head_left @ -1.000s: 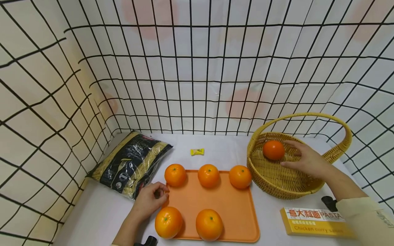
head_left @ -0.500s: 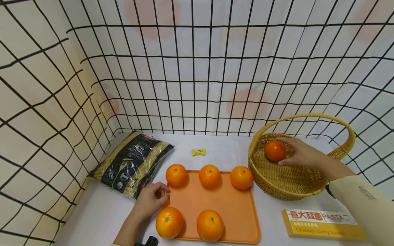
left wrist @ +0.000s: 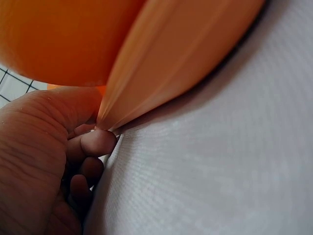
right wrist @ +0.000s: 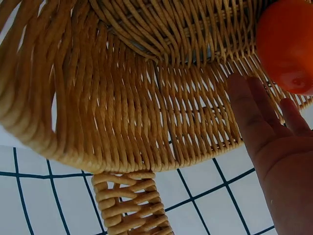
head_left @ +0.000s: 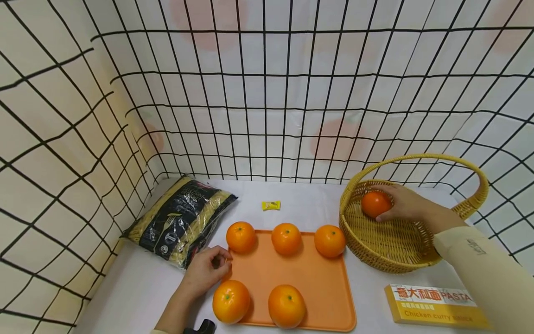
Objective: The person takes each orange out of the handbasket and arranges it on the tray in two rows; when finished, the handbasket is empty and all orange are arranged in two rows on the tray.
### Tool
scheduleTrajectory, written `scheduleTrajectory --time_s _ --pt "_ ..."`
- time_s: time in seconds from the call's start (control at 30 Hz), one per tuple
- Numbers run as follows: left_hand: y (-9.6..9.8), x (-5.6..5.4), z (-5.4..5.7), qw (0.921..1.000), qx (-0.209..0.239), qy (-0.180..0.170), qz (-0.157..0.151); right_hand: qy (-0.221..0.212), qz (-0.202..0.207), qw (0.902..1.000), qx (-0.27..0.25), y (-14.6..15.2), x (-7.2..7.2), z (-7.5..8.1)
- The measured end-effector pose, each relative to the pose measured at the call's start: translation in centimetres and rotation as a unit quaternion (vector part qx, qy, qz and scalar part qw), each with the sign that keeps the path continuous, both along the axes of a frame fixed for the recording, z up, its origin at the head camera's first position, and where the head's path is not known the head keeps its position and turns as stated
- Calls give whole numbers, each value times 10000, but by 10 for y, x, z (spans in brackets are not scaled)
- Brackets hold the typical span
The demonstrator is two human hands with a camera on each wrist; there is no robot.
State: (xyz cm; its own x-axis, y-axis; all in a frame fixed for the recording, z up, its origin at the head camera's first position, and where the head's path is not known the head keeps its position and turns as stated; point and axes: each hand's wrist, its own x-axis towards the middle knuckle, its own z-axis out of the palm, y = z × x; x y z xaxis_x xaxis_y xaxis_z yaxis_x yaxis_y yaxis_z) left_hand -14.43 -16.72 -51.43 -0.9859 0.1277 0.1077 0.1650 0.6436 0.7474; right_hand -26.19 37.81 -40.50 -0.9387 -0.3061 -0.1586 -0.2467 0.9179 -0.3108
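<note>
A wicker basket (head_left: 388, 250) with a tall handle stands at the right, a red tomato (head_left: 375, 204) lying inside it. My right hand (head_left: 403, 204) reaches into the basket, thumb in front of the tomato and fingers behind it. In the right wrist view the fingers (right wrist: 244, 105) look fairly straight beside the tomato (right wrist: 288, 46), with no clear grip on it. At the left, my left hand (head_left: 207, 269) pinches the edge of the orange tray (head_left: 292, 269) between thumb and index finger. Oranges sit on the tray, three (head_left: 286, 239) along the back and two (head_left: 286, 306) in front.
A bag of pasta (head_left: 181, 220) lies behind my left hand. One small yellow wrapped candy (head_left: 271, 205) is behind the tray. Below the basket lies a yellow pasta box (head_left: 434, 308), partly under my right sleeve. Black-gridded white cloth walls surround the table.
My right hand has moved left and closer around the tomato in the basket. The left hand stays at the tray's edge. The whole view has shifted slightly.
</note>
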Motion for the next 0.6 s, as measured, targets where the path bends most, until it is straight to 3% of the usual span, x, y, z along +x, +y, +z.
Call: scheduleTrajectory --time_s 0.6 --pt "0 0 1 9999 129 -106 4 -78 140 9993 -336 2 -10 -17"
